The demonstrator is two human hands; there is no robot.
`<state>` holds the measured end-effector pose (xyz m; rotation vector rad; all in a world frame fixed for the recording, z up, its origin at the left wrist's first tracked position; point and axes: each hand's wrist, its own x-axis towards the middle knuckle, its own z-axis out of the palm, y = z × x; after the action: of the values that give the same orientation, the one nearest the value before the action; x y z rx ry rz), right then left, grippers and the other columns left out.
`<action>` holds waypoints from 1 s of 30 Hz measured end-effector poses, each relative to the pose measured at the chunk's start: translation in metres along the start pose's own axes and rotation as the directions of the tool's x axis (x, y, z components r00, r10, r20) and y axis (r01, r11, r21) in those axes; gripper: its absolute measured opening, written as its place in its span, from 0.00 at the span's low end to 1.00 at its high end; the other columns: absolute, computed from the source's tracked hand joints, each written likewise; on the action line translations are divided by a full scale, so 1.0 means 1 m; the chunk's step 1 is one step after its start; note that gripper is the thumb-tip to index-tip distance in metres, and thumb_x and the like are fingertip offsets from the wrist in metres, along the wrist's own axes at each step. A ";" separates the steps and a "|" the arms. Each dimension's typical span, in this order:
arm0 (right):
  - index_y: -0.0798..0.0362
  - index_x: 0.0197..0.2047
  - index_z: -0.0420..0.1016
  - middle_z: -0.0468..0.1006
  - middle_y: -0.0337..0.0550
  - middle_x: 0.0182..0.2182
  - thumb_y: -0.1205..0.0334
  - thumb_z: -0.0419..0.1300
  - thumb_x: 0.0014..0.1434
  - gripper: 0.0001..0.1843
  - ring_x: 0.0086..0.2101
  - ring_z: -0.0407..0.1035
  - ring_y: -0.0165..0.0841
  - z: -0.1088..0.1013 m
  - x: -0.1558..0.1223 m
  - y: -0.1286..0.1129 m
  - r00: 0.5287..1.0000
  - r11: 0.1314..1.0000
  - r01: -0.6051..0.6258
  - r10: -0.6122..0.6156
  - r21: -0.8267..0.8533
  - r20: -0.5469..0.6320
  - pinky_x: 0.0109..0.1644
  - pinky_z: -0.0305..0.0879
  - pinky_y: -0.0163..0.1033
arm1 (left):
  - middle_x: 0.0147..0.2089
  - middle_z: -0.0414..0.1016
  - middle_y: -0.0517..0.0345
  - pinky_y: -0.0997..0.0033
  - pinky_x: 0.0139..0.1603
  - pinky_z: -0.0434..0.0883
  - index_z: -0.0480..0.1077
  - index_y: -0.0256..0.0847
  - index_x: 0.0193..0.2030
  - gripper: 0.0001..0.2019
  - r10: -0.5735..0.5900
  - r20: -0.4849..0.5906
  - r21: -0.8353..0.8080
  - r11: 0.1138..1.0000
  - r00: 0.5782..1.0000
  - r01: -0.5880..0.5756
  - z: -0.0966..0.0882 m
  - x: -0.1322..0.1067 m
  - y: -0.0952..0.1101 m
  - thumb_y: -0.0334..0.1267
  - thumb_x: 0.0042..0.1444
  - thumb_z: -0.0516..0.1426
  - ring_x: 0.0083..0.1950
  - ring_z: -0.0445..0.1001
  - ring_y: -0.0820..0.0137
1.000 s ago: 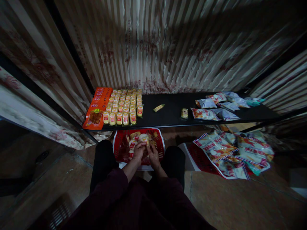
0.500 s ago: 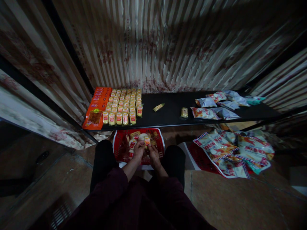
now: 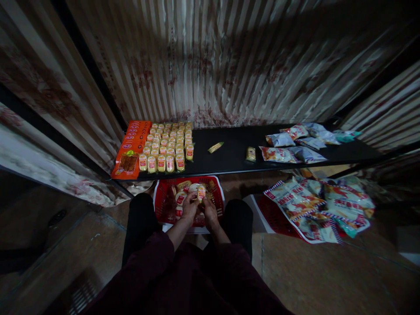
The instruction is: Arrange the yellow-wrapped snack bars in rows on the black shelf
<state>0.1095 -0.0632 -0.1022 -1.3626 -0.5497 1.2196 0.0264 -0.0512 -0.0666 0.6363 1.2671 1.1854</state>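
Observation:
I sit over a red basket [image 3: 164, 192] of small wrapped snack packs on the floor between my knees. My left hand [image 3: 189, 207] and my right hand [image 3: 210, 210] meet above the basket, and their fingers pinch a small yellow snack pack [image 3: 201, 192] held upright between them. More packs of the same kind lie loose in the basket under my hands. On the low black shelf [image 3: 229, 153] just beyond, several rows of the same yellow packs [image 3: 167, 146] stand in a tidy block.
An orange box [image 3: 131, 148] lies at the shelf's left end. Two stray packs [image 3: 251, 154] lie mid-shelf, and several snack bags [image 3: 295, 144] at its right. More bags [image 3: 321, 205] are heaped on the floor at right. Corrugated metal walls close in behind and left.
Both hands have lifted slightly over the basket, and the small pack now stands upright between their fingertips instead of lying under them.

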 end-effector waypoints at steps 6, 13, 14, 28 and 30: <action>0.51 0.44 0.78 0.81 0.43 0.36 0.46 0.65 0.45 0.25 0.34 0.74 0.35 0.002 -0.001 -0.006 0.999 0.997 -0.036 0.038 0.074 -0.037 0.37 0.69 0.37 | 0.41 0.78 0.56 0.72 0.45 0.70 0.75 0.42 0.41 0.16 0.036 0.005 0.035 0.999 0.999 -0.036 0.003 0.001 0.003 0.25 0.45 0.58 0.41 0.75 0.71; 0.50 0.47 0.78 0.80 0.42 0.38 0.51 0.67 0.43 0.26 0.34 0.72 0.33 0.007 -0.004 -0.018 1.000 0.994 0.009 -0.011 0.107 0.018 0.39 0.68 0.38 | 0.38 0.77 0.57 0.69 0.50 0.69 0.73 0.40 0.37 0.13 0.092 -0.056 0.043 0.995 0.994 -0.090 0.007 0.005 0.007 0.22 0.45 0.55 0.40 0.75 0.72; 0.50 0.47 0.77 0.80 0.42 0.37 0.52 0.67 0.43 0.26 0.34 0.72 0.33 0.007 -0.004 -0.019 1.000 0.994 0.010 -0.012 0.104 0.025 0.39 0.68 0.38 | 0.38 0.77 0.57 0.69 0.50 0.69 0.72 0.40 0.36 0.13 0.102 -0.080 0.048 0.994 0.992 -0.099 0.008 0.006 0.007 0.22 0.45 0.55 0.40 0.74 0.72; 0.49 0.50 0.74 0.80 0.43 0.42 0.54 0.66 0.44 0.28 0.43 0.72 0.38 0.008 0.003 -0.030 0.994 0.992 0.089 -0.093 0.087 0.051 0.50 0.66 0.45 | 0.37 0.76 0.57 0.69 0.49 0.69 0.72 0.40 0.34 0.11 0.200 -0.041 0.095 0.976 0.979 -0.196 0.008 0.008 0.011 0.23 0.46 0.54 0.40 0.74 0.72; 0.49 0.49 0.74 0.80 0.43 0.41 0.54 0.67 0.44 0.27 0.41 0.73 0.37 0.009 0.003 -0.034 0.993 0.989 0.102 -0.108 0.110 0.053 0.49 0.67 0.44 | 0.38 0.77 0.57 0.68 0.51 0.68 0.72 0.41 0.35 0.13 0.202 -0.039 0.089 0.976 0.979 -0.198 0.009 0.009 0.011 0.22 0.45 0.54 0.42 0.74 0.71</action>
<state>0.1134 -0.0495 -0.0702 -1.1963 -0.5823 1.1890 0.0306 -0.0374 -0.0581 0.8174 1.3230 1.3235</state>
